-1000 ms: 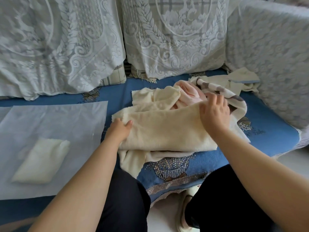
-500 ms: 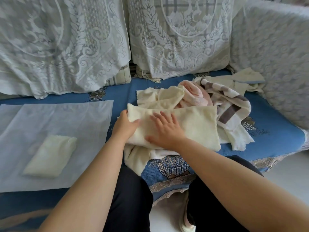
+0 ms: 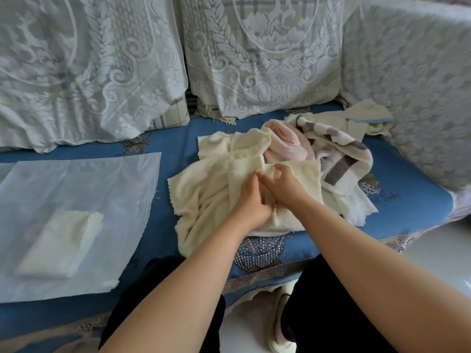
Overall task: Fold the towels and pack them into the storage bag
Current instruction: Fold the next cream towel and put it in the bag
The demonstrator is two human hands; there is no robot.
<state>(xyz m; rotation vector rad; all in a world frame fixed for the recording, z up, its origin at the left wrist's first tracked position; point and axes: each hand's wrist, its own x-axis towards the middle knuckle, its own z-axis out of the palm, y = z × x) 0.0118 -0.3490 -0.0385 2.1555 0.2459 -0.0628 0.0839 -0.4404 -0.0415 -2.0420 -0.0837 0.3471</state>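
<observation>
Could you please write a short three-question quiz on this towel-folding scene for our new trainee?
1. True or false: the storage bag already holds one folded towel.
2. Which towel are the left hand and right hand working on? A) pink towel B) cream towel C) striped towel
3. Fill in: the bag lies flat to the ____ of the towel pile.

Key: 1 true; 2 B; 3 left.
</observation>
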